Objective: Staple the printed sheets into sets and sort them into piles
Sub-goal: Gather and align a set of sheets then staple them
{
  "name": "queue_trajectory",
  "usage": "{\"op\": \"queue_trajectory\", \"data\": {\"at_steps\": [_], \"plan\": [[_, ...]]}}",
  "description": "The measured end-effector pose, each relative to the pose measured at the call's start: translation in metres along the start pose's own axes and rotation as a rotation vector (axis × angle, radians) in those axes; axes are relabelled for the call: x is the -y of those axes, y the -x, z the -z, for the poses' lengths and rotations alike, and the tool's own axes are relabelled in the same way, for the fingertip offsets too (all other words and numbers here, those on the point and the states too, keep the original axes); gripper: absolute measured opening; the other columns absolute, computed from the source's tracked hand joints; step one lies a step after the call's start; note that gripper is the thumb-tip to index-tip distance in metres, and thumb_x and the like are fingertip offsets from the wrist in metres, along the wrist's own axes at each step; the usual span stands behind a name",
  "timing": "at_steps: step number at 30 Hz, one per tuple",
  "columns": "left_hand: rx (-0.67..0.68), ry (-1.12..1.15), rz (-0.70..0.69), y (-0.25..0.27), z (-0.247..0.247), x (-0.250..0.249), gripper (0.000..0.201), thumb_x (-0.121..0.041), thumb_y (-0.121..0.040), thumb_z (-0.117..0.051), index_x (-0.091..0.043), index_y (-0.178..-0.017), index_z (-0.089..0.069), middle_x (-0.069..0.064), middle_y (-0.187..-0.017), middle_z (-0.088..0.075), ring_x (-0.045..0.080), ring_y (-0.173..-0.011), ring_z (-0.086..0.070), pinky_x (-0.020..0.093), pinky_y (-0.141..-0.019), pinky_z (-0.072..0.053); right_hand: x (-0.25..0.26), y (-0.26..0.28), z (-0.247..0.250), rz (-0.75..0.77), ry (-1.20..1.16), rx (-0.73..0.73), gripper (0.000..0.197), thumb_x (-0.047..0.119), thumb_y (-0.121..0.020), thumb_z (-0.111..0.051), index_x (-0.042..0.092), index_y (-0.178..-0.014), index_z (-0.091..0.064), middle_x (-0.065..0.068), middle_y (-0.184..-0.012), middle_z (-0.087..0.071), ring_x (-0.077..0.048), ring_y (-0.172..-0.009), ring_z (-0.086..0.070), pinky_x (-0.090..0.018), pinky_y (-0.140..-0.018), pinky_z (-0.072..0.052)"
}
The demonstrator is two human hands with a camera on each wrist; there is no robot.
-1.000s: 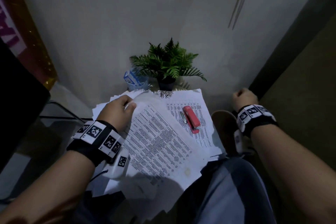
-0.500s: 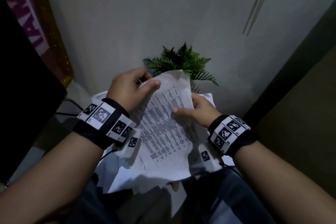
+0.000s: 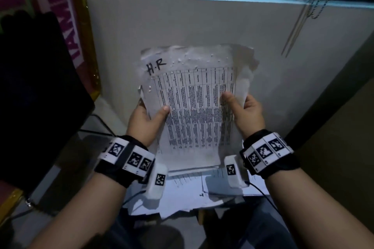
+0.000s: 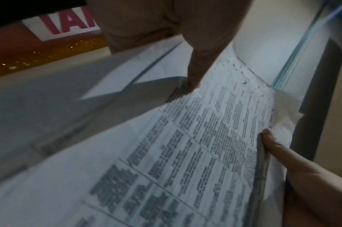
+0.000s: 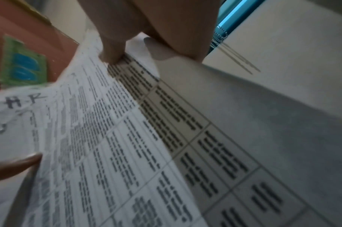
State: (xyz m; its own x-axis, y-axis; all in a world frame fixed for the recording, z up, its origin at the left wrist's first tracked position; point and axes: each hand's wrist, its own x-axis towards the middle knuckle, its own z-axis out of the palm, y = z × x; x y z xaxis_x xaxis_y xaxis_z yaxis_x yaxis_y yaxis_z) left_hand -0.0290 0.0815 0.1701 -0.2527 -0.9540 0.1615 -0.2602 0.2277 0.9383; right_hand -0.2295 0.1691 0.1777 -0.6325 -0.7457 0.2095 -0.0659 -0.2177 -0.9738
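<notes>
I hold a sheaf of printed sheets (image 3: pixel 197 107) upright in front of me; the top sheet carries a table of text and a handwritten "H.R" at its upper left. My left hand (image 3: pixel 146 120) grips the left edge, thumb on the front. My right hand (image 3: pixel 245 112) grips the right edge, thumb pressed on the print. The left wrist view shows the sheets (image 4: pixel 195 145) from the side with my left thumb (image 4: pixel 197 64) on them. The right wrist view shows the same sheets (image 5: pixel 108 138) under my right thumb (image 5: pixel 113 50). The stapler is hidden behind the raised paper.
More loose sheets (image 3: pixel 188 194) lie spread on the small table below my wrists. A pale wall (image 3: pixel 182 26) stands close behind, with blind cords (image 3: pixel 299 18) hanging at the upper right. A dark chair back (image 3: pixel 40 91) and a framed poster (image 3: pixel 66 6) fill the left.
My right hand came in from the side and took the right edge of the sheets. Both hands then lifted the sheaf upright, covering the plant and the red stapler.
</notes>
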Motion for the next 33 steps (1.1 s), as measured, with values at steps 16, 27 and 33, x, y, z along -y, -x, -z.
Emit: {"op": "queue_trajectory", "data": {"at_steps": [16, 27, 33], "plan": [[0.025, -0.055, 0.195, -0.01, -0.031, 0.039, 0.051, -0.021, -0.096, -0.05, -0.005, -0.138, -0.026, 0.009, -0.138, -0.046, 0.02, -0.117, -0.048, 0.018, -0.089, -0.032, -0.039, 0.019, -0.008, -0.091, 0.119, -0.107, 0.021, 0.019, -0.092, -0.057, 0.019, -0.113, -0.056, 0.01, -0.096, -0.064, -0.008, -0.091, -0.062, -0.014, -0.071, -0.05], [0.223, -0.51, -0.467, -0.038, -0.007, -0.015, 0.029, -0.013, -0.072, -0.044, -0.009, -0.094, -0.061, 0.002, -0.091, -0.052, 0.026, -0.092, -0.054, 0.037, -0.086, -0.041, 0.002, -0.012, 0.002, 0.382, 0.926, 0.062, 0.092, 0.032, -0.074, -0.076, 0.028, -0.147, -0.022, -0.002, -0.154, -0.024, -0.021, -0.142, -0.018, -0.044, -0.114, 0.005], [0.086, -0.579, -0.365, -0.032, 0.004, -0.004, 0.024, -0.045, -0.088, -0.055, -0.026, -0.1, -0.058, -0.007, -0.097, -0.058, 0.021, -0.097, -0.054, 0.045, -0.098, -0.036, -0.011, -0.031, 0.014, -0.058, 0.323, 0.025, 0.06, 0.044, -0.071, -0.075, 0.008, -0.117, -0.063, 0.0, -0.104, -0.071, -0.013, -0.097, -0.066, -0.037, -0.091, -0.053]]}}
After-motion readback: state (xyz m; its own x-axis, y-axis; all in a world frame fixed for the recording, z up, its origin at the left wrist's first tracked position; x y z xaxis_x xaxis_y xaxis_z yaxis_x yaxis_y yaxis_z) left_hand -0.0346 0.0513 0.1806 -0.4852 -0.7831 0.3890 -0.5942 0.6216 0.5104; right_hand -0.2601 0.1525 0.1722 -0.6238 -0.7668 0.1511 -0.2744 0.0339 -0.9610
